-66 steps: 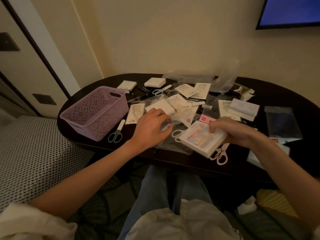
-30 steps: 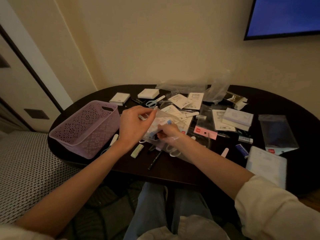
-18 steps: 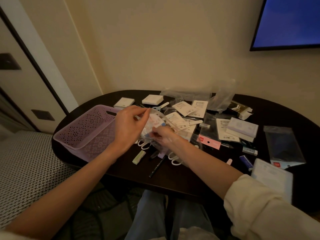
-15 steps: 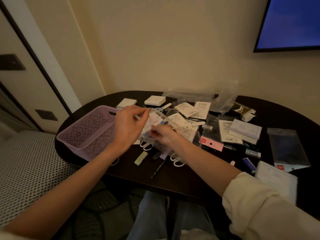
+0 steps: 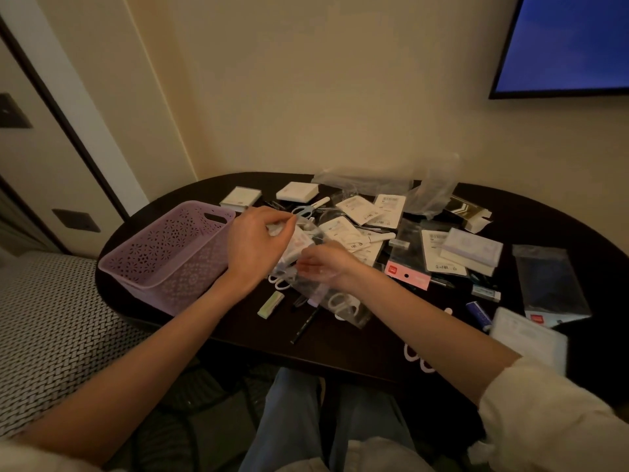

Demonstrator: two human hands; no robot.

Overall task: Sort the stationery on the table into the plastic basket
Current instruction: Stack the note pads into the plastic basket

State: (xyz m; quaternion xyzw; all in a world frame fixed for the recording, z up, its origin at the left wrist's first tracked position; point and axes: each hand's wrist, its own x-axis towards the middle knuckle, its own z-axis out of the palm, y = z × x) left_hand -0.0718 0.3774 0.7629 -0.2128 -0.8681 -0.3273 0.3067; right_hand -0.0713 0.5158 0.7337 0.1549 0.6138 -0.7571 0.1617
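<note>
Looking forward and down from head height, seated close at the near edge of the dark table (image 5: 357,356). Facing the wall (image 5: 340,97) behind it, with both forearms reaching in from below. Taking in a screen (image 5: 571,42) at upper right. Only one view.

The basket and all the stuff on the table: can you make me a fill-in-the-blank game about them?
1. The plastic basket is coloured ____.
2. Both hands, the left hand and the right hand, hold a clear plastic ____.
3. The basket sits to the ____ of the left hand.
4. The black pen lies on the ____, not in the basket.

Missing words: purple; bag; left; table
</note>
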